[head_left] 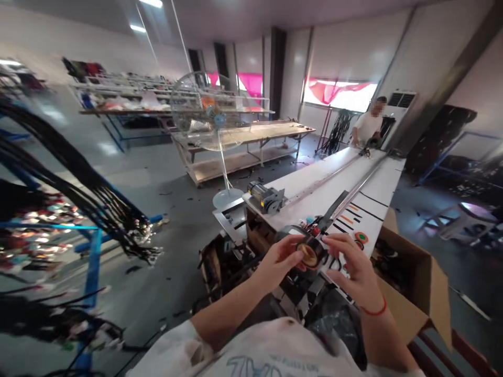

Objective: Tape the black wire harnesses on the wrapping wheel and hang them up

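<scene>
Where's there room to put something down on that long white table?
The white table looks bare between its two metal rails. Another free patch lies right of the right-hand rail, beyond the farthest black strip. It's crowded at the near end, where the left hand holds a roll near an orange-and-green disc.

A black, tan-cored roll (316,247) is held tilted.

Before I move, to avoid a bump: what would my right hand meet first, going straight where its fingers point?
Probably the black tape roll in your left hand, though depth is unclear.
</scene>
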Action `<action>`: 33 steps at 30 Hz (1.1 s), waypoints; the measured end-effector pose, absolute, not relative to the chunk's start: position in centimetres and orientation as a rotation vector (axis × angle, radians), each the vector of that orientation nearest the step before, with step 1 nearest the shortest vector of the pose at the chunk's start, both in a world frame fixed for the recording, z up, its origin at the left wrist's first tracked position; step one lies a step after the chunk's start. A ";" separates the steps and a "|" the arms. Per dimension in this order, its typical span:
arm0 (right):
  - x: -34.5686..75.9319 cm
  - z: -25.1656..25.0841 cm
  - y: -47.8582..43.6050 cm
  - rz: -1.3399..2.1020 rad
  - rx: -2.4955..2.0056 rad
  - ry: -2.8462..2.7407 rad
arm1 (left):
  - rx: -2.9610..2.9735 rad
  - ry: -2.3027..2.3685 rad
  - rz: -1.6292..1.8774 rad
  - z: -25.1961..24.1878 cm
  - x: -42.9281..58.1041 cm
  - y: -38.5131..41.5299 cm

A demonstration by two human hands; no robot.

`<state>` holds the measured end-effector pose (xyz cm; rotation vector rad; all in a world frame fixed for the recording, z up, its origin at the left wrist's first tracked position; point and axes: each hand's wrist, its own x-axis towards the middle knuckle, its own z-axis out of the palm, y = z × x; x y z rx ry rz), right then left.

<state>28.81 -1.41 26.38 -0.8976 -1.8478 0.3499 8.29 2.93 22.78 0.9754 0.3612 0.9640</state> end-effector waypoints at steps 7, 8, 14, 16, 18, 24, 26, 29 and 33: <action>24.5 25.2 0.6 0.559 -0.945 -1.815 | 0.490 0.368 0.715 20.3 8.2 3.1; 24.3 25.1 0.7 0.576 -0.967 -1.834 | 0.494 0.352 0.705 19.6 8.0 3.1; 22.6 23.8 0.7 0.574 -1.054 -1.967 | 0.589 0.447 0.911 16.7 6.3 2.1; 22.1 23.2 0.4 0.617 -1.058 -1.994 | 0.659 0.500 0.980 16.9 5.5 1.5; 21.8 22.5 -0.1 0.701 -1.064 -1.992 | 0.753 0.530 1.004 17.4 4.8 1.1; 22.1 20.4 -1.9 0.955 -1.147 -1.805 | 0.956 0.577 1.033 17.6 4.1 -0.1; 22.1 20.0 -2.2 1.062 -1.166 -1.726 | 1.048 0.613 1.047 17.7 4.1 -0.3; 22.1 19.7 -2.1 1.133 -1.192 -1.613 | 1.180 0.682 1.078 17.2 4.1 -0.5; 22.2 19.8 -1.8 1.118 -1.167 -1.462 | 1.236 0.894 0.919 12.5 3.3 -0.5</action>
